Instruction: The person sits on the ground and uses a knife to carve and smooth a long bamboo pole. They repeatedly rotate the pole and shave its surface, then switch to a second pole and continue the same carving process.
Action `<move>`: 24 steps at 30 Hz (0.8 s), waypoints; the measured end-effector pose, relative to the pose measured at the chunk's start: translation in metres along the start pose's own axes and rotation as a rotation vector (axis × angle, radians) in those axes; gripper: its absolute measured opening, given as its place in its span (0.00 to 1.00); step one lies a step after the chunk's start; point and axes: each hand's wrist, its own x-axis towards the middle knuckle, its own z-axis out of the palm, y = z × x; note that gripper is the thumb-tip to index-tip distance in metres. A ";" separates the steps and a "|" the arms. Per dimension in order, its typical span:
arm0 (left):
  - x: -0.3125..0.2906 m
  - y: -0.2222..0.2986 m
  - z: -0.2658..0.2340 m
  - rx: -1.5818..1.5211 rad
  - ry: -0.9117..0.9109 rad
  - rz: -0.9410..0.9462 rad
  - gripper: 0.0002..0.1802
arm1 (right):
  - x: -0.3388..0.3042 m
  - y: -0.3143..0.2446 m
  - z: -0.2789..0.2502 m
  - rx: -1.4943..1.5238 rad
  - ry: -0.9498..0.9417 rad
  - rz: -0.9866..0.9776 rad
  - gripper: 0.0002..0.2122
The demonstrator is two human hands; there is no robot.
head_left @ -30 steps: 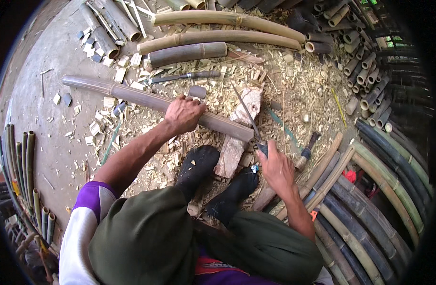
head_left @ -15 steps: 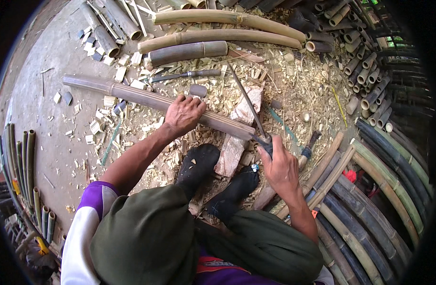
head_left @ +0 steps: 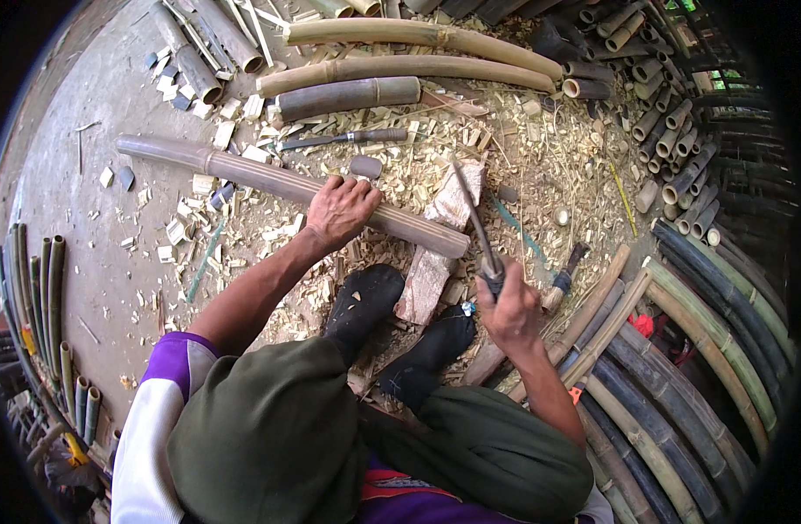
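A dark bamboo pole [head_left: 269, 179] with pale lengthwise lines slants from the far left down to the middle. My left hand [head_left: 343, 210] is wrapped over it, fingers curled around the far side. The pole's right end lies across a pale, rough block [head_left: 453, 196]. Just right of that end, my right hand [head_left: 510, 306] grips the dark handle of a long narrow steel tool [head_left: 476, 210]. Its shaft points up and away, apart from the pole; whether it is a file or a blade I cannot tell.
Pale chips [head_left: 584, 166] litter the floor. Beyond the pole lie a wooden-handled chisel [head_left: 343, 138] and thick bamboo lengths [head_left: 418, 68]. A tool with a wrapped handle [head_left: 564, 279] is near my right hand. Bamboo [head_left: 671, 384] is stacked at right. My dark-covered feet [head_left: 365, 301] flank the block.
My right hand has drawn back slightly toward me with the steel tool, which is now steeper and apart from the pole's end. My left hand and the pole have barely shifted.
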 end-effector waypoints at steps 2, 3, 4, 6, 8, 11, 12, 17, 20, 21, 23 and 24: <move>0.013 0.008 0.003 0.000 0.035 0.035 0.11 | -0.013 0.052 0.032 -0.380 -0.259 0.222 0.14; 0.003 0.002 0.001 0.025 0.026 0.018 0.11 | -0.007 0.046 0.034 -0.357 -0.282 0.211 0.14; 0.011 -0.008 -0.001 0.045 0.044 -0.002 0.11 | 0.010 0.041 0.021 -0.347 -0.276 0.193 0.15; -0.005 -0.005 0.002 0.009 0.013 -0.006 0.12 | 0.018 0.009 -0.003 -0.192 -0.357 0.223 0.16; -0.001 -0.005 0.003 0.031 0.074 0.000 0.12 | 0.023 -0.017 -0.024 -0.109 -0.183 0.090 0.16; -0.009 0.001 0.005 0.050 0.139 0.002 0.14 | 0.008 -0.016 -0.018 0.028 0.068 -0.112 0.15; -0.007 0.002 0.007 0.046 0.155 -0.007 0.14 | 0.004 -0.003 -0.008 0.056 0.091 -0.121 0.15; -0.003 0.019 -0.012 -0.054 -0.058 -0.127 0.23 | 0.002 0.034 0.015 -0.200 -0.329 0.225 0.16; 0.027 -0.007 -0.031 -0.103 -0.431 -0.075 0.20 | 0.017 0.010 -0.010 -0.133 -0.253 0.191 0.15; 0.035 -0.019 -0.033 -0.070 -0.706 -0.091 0.18 | 0.012 -0.004 -0.017 -0.084 -0.195 0.131 0.15; 0.036 -0.037 -0.030 -0.126 -0.707 -0.023 0.15 | 0.015 -0.024 -0.032 0.001 -0.043 0.006 0.15; 0.041 -0.037 -0.032 -0.144 -0.749 -0.012 0.15 | 0.014 -0.025 -0.030 0.039 0.039 -0.056 0.14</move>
